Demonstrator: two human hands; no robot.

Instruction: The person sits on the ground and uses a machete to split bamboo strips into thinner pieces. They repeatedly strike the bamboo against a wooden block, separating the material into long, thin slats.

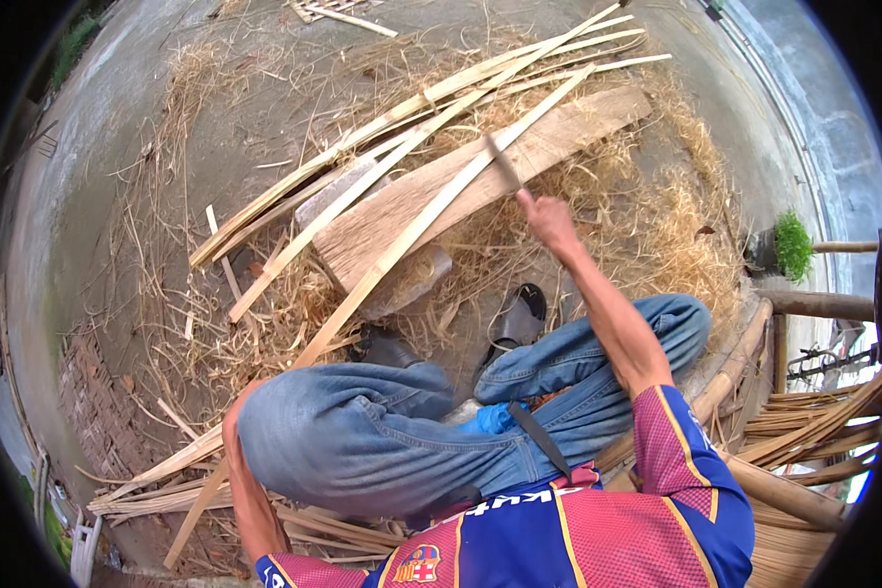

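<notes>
A person sitting on the ground, seen from above, is shaving a long bamboo strip (pixel 402 245) that is running diagonally from beside the left knee up and away across a flat wooden board (pixel 519 162). The right hand (pixel 549 220) is reaching forward with its fingers wrapped closed around the handle of a dark blade (pixel 503 162), whose edge is resting on the strip near its far part. The left hand (pixel 237 416) is lying low beside the left thigh, where the strip's near end is passing; the leg is hiding its fingers, so their grip cannot be told. Pale shavings (pixel 657 225) and more split strips (pixel 441 93) are covering the concrete around. To do this stroke well, it seems wise to be keeping the blade shallow, the strip pressed steady against the board, and cutting away from the body.
</notes>
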